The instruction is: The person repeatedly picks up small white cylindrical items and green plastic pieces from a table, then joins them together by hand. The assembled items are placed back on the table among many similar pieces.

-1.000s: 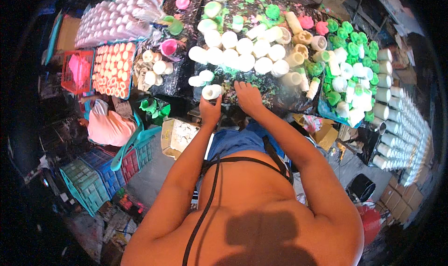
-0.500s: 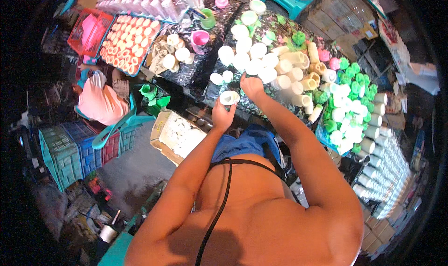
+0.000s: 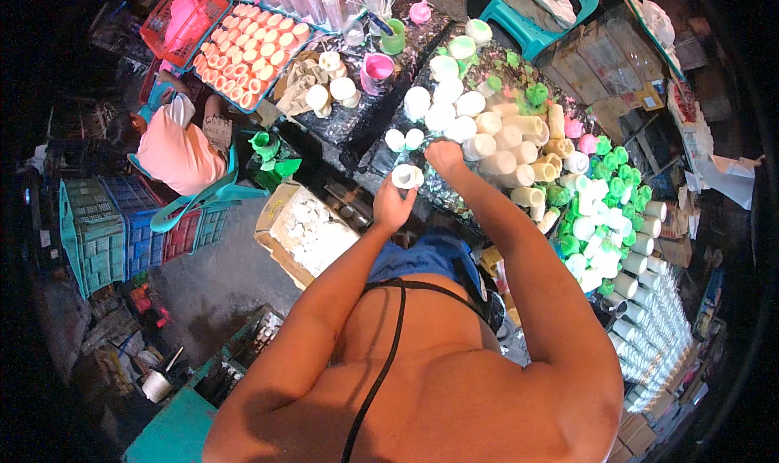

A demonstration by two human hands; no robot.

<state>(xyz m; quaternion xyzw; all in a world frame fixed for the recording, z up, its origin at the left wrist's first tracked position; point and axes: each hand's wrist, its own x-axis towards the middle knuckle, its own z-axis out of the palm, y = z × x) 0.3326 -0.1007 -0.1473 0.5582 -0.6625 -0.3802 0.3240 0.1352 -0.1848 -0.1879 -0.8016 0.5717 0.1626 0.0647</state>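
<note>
My left hand (image 3: 393, 207) is closed round a short white hollow cylinder (image 3: 404, 176), held upright before me near the table's edge. Its rim faces up. Just right of it and a little farther away, my right hand (image 3: 445, 158) is curled with its back toward me; whatever its fingers hold, if anything, is hidden. Beyond that hand stands a cluster of white cylinders (image 3: 441, 116), with cream-coloured tubes (image 3: 509, 137) to its right. Two small white pieces (image 3: 404, 140) sit on the dark table (image 3: 375, 161) left of the right hand.
Green and white pieces (image 3: 604, 195) crowd the table's right side. An open carton (image 3: 280, 207) of white bits stands left of my legs. Beyond are a pink cup (image 3: 376, 71), a green cup (image 3: 393, 37) and a tray (image 3: 247, 53) of orange-and-white cylinders. A person (image 3: 182, 150) sits at left.
My right hand has drawn back slightly from the white cylinders toward me. My left hand still holds its cylinder. The whole view has shifted a little.
</note>
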